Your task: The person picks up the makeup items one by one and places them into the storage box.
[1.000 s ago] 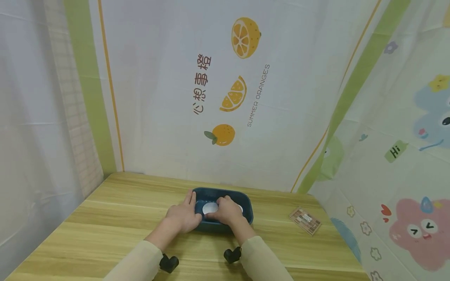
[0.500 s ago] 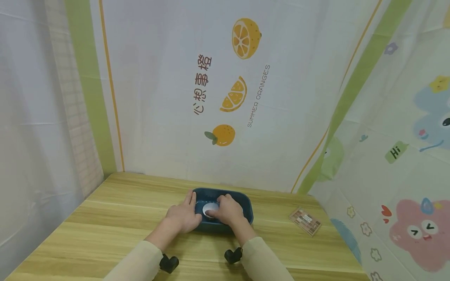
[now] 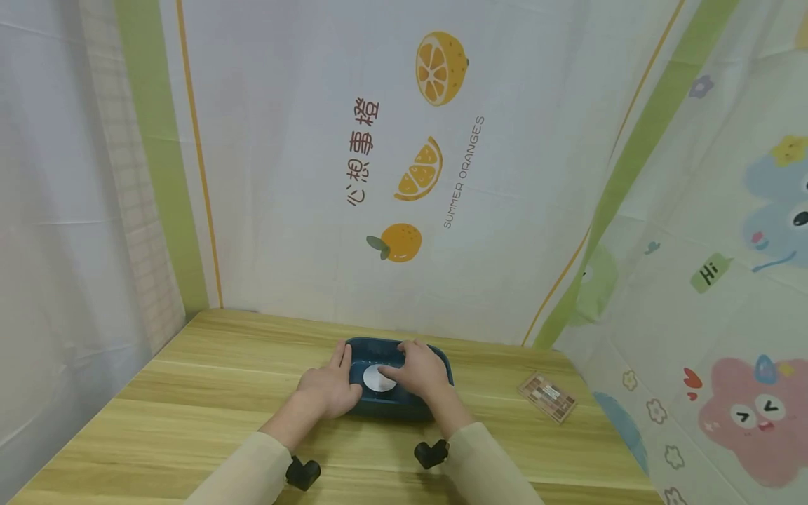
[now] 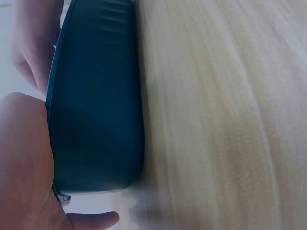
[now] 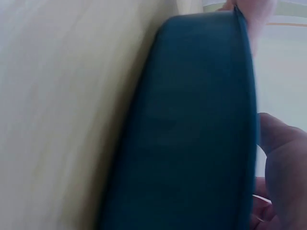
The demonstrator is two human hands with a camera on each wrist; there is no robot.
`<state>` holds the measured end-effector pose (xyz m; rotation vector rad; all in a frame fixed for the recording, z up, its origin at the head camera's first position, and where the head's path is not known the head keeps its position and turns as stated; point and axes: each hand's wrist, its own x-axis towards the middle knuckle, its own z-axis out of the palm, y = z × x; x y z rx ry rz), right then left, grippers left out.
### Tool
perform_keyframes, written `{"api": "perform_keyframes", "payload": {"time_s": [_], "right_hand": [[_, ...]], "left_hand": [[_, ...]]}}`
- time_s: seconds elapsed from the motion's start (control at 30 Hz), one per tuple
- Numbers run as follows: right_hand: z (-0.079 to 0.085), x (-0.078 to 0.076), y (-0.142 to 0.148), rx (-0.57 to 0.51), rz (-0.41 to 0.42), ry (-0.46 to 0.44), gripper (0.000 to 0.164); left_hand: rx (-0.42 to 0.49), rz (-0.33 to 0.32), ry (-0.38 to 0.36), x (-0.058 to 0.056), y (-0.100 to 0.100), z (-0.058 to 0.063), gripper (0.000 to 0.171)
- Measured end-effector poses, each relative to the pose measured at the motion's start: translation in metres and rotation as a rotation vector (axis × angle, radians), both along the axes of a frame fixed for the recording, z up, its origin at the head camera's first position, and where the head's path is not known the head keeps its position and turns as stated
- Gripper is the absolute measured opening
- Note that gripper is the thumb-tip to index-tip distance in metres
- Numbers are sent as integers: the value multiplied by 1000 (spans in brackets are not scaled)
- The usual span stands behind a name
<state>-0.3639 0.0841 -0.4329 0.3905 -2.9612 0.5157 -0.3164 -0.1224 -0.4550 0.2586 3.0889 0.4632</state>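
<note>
A dark blue rectangular plastic box [image 3: 372, 408] with rounded corners stands on the table in the head view. My left hand [image 3: 328, 389] holds its left end, with two fingers along the end wall and the thumb at the front rim. Inside the box lies a flat white disc [image 3: 372, 380]. My right hand [image 3: 421, 370] reaches in over the right half, its thumb over the disc and its fingers spread toward the back wall. In the right wrist view the thumb [image 5: 280, 139] shows above the rim. What lies under the right palm is hidden.
An eyeshadow palette [image 3: 548, 397] lies on the wood-grain table [image 3: 252, 372] to the right of the box. A white curtain [image 3: 284, 210] with orange prints hangs behind the table, and another printed curtain [image 3: 663, 337] hangs along its right side.
My right hand has shifted slightly to the right and back, uncovering more of the white disc. A white edge seen right of that hand earlier is now hidden. The left hand and box stay put.
</note>
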Motion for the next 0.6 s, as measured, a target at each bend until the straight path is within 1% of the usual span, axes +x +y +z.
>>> {"api": "perform_keyframes", "payload": {"time_s": [0.17, 0.37, 0.5, 0.6], "right_hand": [[11, -1, 11, -5, -10, 35, 70], [25, -3, 28, -25, -13, 50, 71], [31, -4, 41, -12, -22, 47, 71], [33, -3, 53, -17, -29, 51, 71]], "left_hand": [[8, 7, -4, 0, 0, -1, 88], [13, 4, 8, 0, 0, -1, 88], [8, 7, -2, -1, 0, -3, 88], [8, 8, 0, -2, 0, -3, 88]]}}
